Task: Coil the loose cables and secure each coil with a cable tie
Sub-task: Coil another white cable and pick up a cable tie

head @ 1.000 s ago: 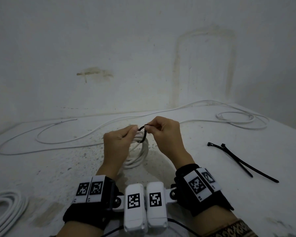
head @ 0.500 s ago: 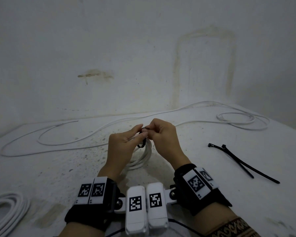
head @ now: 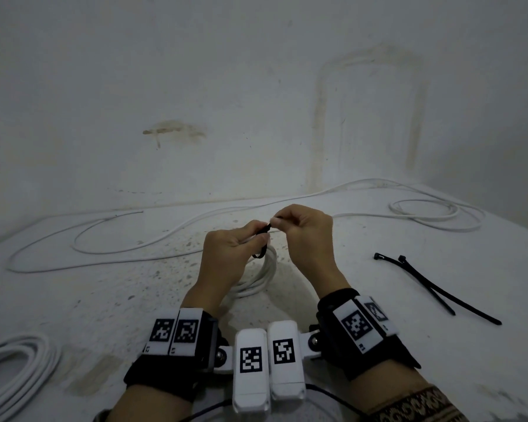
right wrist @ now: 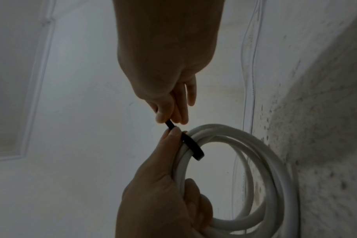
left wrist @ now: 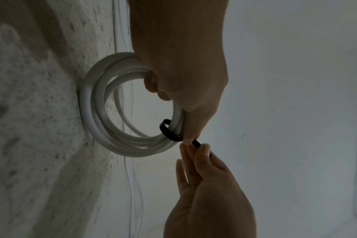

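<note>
Left hand (head: 226,254) grips the white coil (left wrist: 104,116) upright on the table's near middle — steadying it. Right hand (head: 305,236) pinches the black cable tie (left wrist: 169,130) tail, likely to cinch its loop.

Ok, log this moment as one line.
left hand holds white cable coil | right hand pinches black plastic cable tie tail | tie looped round coil

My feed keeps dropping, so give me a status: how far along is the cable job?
Done, it seems: one coil lies bundled at the near left, its tie not visible. In hand: the left hand holds a second coil while the right hand pulls a black tie looped round it. Left: a long loose cable at the back, with two spare ties on the right.
</note>
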Motion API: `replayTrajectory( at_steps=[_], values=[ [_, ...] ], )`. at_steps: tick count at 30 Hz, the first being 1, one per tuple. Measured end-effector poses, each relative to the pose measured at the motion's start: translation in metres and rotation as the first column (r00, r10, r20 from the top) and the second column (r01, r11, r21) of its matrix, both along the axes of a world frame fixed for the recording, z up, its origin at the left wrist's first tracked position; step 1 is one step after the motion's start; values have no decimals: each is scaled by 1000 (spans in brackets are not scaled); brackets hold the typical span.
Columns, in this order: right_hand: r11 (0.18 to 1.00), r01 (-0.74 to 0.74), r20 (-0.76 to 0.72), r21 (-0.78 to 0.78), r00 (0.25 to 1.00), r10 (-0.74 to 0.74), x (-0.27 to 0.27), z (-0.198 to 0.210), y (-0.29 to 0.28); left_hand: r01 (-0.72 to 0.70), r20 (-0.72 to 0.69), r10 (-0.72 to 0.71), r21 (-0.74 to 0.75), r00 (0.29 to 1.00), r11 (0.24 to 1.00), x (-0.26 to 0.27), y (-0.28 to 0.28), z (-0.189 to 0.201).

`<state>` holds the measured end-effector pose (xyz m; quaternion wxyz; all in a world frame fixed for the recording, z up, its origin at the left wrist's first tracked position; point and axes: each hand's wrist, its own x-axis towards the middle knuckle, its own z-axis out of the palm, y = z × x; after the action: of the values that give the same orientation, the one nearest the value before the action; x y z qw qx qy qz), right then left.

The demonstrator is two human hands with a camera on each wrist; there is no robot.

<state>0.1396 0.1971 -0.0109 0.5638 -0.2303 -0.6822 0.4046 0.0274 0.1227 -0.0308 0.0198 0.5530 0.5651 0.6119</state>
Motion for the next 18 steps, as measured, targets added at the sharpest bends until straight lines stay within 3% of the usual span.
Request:
replayTrajectory(
  at_steps=[5,10,18],
  values=[
    [992,108,-127,-72,985,-116,5,4,7,33,4,-33,-11,999,999,2,-2,2],
    [988,66,-176,-143,980,-90,6,6,1,91,15,-91,-15,996,996,0,-9,2],
    [995,-20,-207,-97,978,0,6,9,-3,110,58,-111,24,992,994,-6,-14,-1]
  ],
)
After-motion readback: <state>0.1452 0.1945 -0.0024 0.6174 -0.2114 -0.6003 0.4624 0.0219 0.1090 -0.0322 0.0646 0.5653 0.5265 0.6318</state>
